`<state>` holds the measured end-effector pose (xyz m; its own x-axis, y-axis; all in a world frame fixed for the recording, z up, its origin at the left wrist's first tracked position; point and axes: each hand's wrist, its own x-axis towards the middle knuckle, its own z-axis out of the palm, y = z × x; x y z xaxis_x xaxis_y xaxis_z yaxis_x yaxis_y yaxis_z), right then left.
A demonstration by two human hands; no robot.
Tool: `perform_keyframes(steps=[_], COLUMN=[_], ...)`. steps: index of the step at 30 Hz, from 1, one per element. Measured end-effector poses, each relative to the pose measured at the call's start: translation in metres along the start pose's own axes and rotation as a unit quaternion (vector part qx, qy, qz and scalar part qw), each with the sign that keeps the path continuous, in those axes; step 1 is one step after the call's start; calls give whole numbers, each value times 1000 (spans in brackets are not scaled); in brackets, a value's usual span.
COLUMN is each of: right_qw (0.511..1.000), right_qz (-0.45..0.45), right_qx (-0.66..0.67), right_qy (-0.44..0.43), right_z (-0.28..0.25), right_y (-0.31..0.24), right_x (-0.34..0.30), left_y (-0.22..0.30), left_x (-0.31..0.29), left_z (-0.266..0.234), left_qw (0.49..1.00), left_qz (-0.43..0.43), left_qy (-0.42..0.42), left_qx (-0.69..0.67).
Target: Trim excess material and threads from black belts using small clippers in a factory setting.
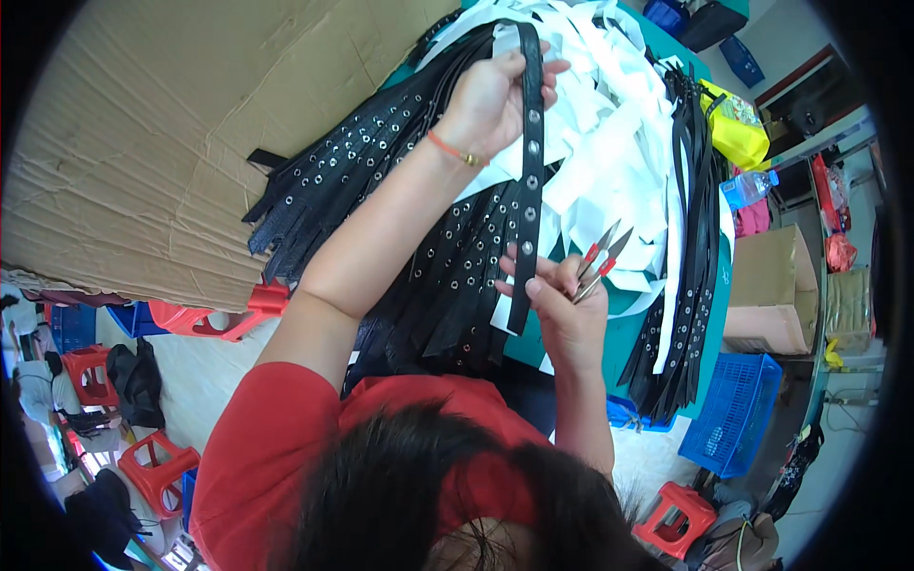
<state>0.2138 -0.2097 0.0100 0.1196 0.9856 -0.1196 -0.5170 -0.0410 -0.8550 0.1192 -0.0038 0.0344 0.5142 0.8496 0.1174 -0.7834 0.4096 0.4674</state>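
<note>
The eyelet strap (531, 165) is black, dotted with silver rings (534, 147). The thread snips (607, 266) are red and grey, the tabletop (616, 348) teal.

A teal worktable (621, 335) before us disappears beneath a glut of material. White strips (609, 124) spill in a loose, tangled heap across its middle, while black straps (381, 133) punched with metal eyelets fan out to the left and toward the near edge. A second bundle of dark straps (690, 238) lines the right side, a white strip trailing over it. Red plastic stools (693, 501) stand about on the pale floor (219, 366).
</note>
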Motion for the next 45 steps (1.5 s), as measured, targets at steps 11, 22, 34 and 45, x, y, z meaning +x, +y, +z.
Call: perform_keyframes(steps=[11,22,34,45], right_qw=[992,942,847,702], right_qz=[31,183,149,98], right_qx=[-94,-226,-408,-575], right_qy=[73,168,306,409], right_z=[-21,-122,-162,-163], right_y=[4,12,30,24], right_x=[-30,-166,-214,-220], left_y=[14,6,-2,3], left_x=[-8,14,37,10], left_z=[1,-11,-7,29], left_qw=[998,986,983,983], left_qz=[-1,7,-15,-82], left_qy=[-17,17,41,1], left_qx=[65,166,179,167])
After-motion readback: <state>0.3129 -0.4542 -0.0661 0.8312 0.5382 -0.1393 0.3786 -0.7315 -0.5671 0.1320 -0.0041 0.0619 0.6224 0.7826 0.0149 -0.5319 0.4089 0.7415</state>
